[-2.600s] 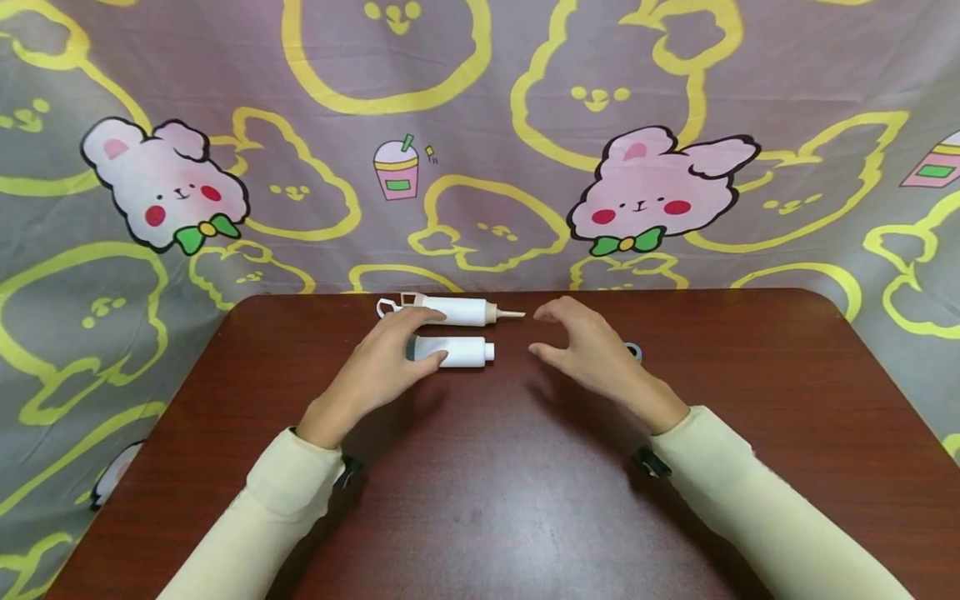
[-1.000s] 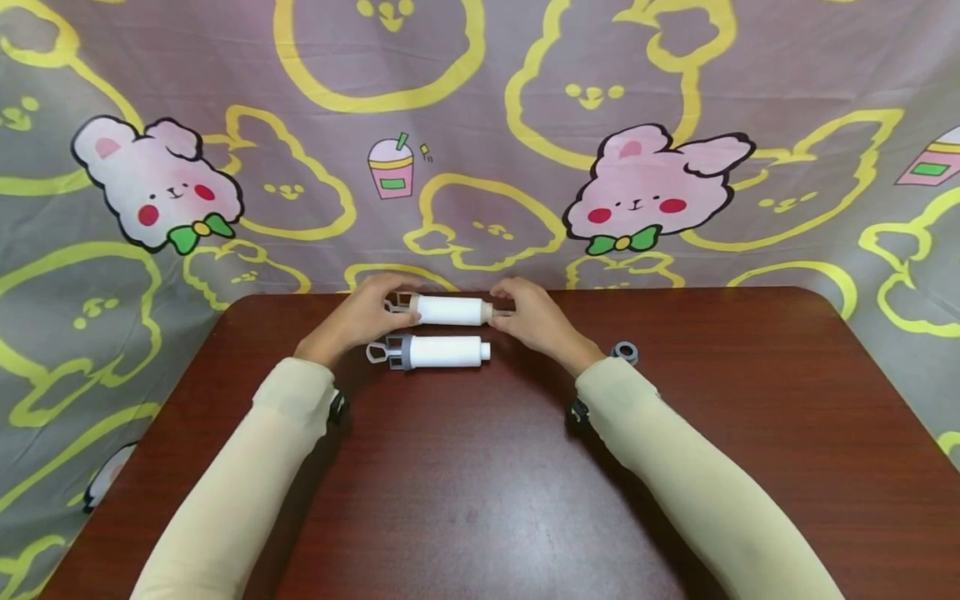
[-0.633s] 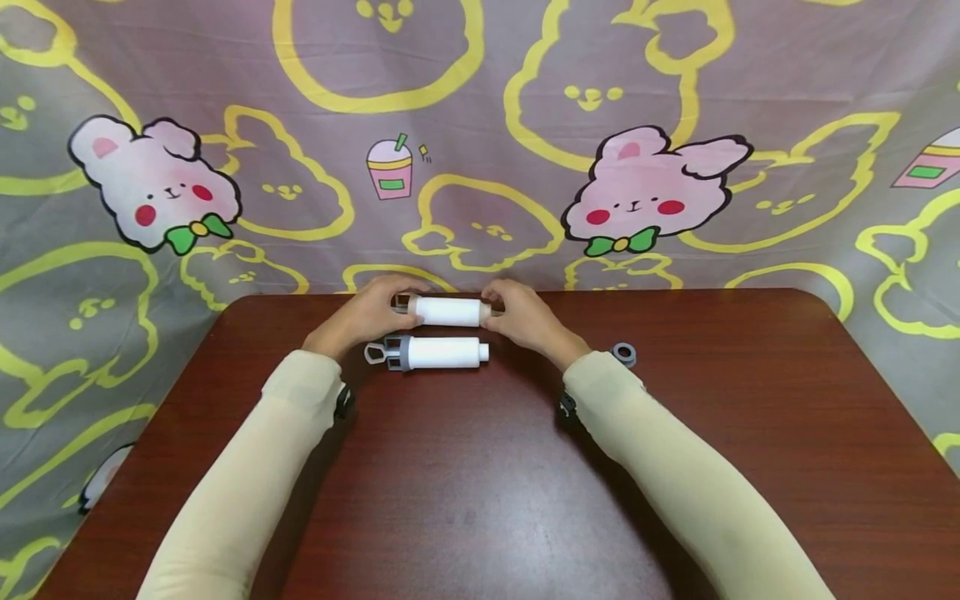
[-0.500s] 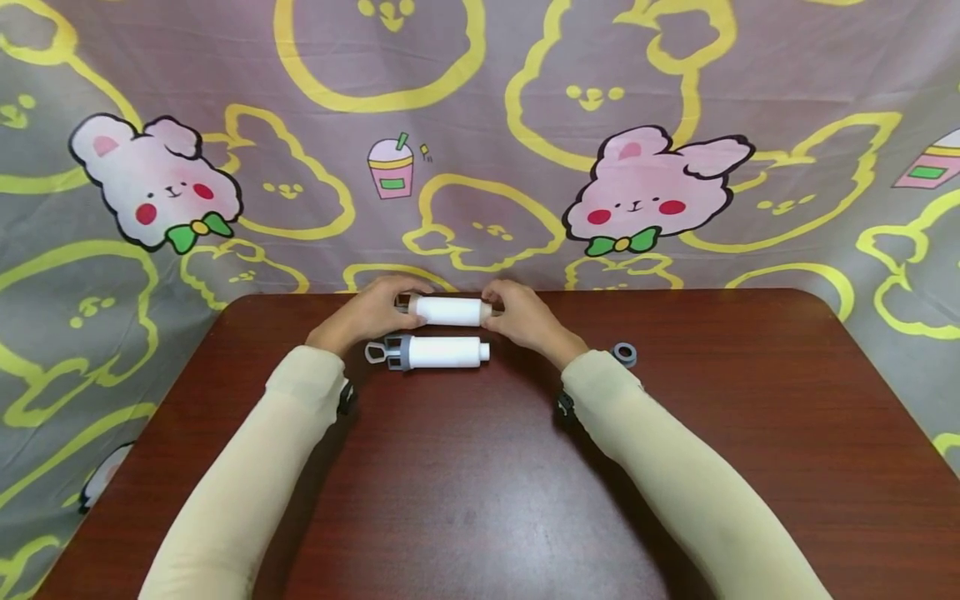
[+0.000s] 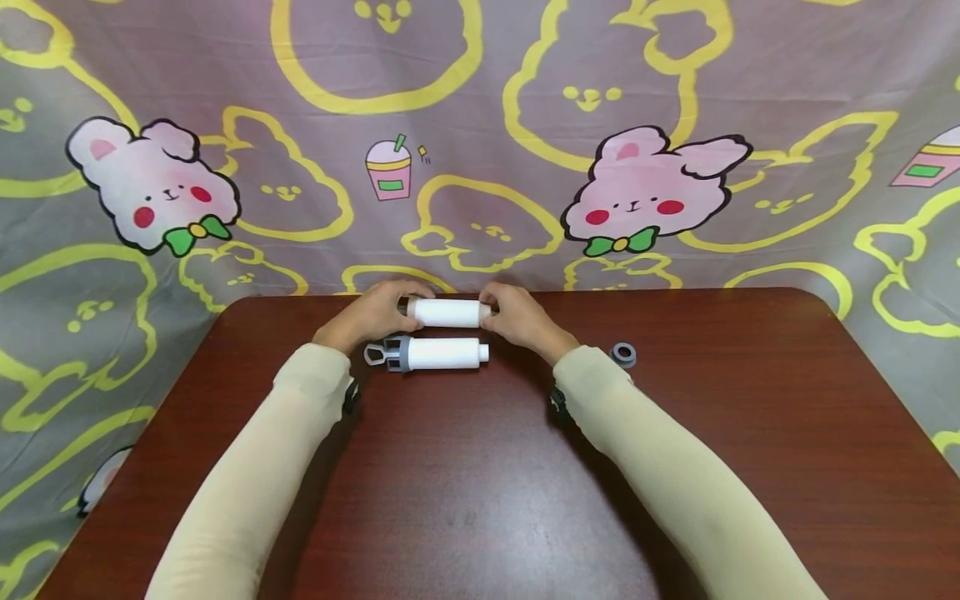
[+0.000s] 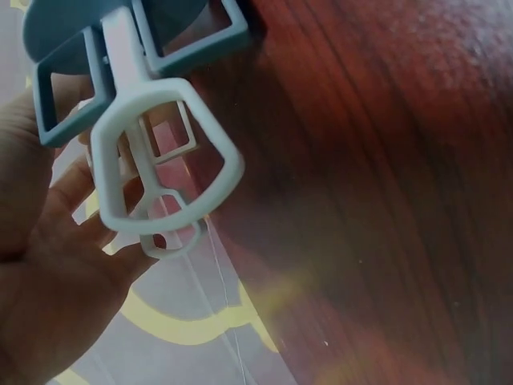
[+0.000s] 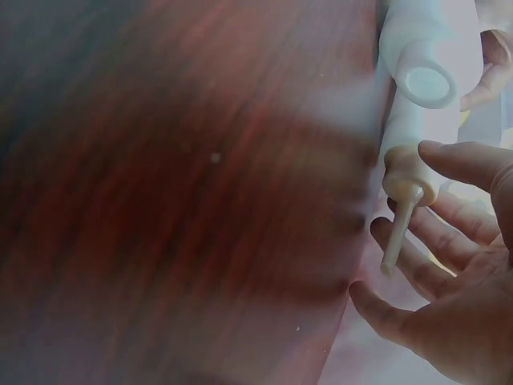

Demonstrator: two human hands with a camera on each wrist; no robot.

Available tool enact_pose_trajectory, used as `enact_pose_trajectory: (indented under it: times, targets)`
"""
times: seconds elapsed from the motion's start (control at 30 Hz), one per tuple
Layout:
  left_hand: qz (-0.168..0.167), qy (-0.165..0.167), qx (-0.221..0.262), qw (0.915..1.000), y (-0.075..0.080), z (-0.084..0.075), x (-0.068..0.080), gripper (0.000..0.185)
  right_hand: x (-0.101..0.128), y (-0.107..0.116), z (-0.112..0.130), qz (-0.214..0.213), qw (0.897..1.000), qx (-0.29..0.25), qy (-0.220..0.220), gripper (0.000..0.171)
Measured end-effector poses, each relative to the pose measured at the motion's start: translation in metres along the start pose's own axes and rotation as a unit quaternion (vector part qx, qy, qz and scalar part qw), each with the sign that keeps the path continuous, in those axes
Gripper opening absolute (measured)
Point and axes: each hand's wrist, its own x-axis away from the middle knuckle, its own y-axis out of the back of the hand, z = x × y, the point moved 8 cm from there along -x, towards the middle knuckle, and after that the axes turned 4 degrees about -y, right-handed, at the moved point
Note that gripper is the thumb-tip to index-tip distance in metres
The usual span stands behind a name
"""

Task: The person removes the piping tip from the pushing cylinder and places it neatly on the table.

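Observation:
Near the back edge of the table lies a white syringe-like tube with beige end fittings (image 5: 447,313), level and pointing left to right. My left hand (image 5: 371,315) grips its handle end, thumb in front and fingers behind. At the other end my right hand (image 5: 521,317) holds the beige cap, with thumb and fingers on either side; a thin nozzle (image 7: 398,241) sticks out past the cap in the right wrist view. Just in front lies a second white tube (image 5: 444,354), whose grey collar (image 6: 72,36) and white pull ring (image 6: 232,168) show large in the left wrist view.
A grey ring-shaped piece (image 5: 623,355) rests on the brown wooden table (image 5: 450,500), close to my right sleeve (image 5: 592,375). Behind the table hangs a patterned cloth (image 5: 480,150) with cartoon rabbits.
Both hands have moved from apart and above the tubes to the two ends of the far tube, and now hold it. The near tube and grey ring stay put.

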Motion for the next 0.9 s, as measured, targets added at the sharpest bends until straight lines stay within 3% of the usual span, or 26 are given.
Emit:
enact_pose_trajectory:
  times: [0.4, 0.6, 0.9]
  targets:
    - [0.001, 0.014, -0.007, 0.9999, -0.003, 0.004, -0.001, 0.041, 0.0, -0.005, -0.001, 0.008, 1.0, 0.003, -0.026, 0.024]
    - [-0.001, 0.019, -0.006, 0.9998, -0.002, 0.003, 0.001, 0.041, 0.0, -0.004, 0.001, 0.002, 1.0, 0.004, -0.015, 0.024]
    - [-0.03, 0.013, -0.013, 0.9994, 0.008, -0.005, 0.005, 0.041, 0.005, 0.011, 0.008, -0.017, 0.999, -0.022, 0.016, 0.024]
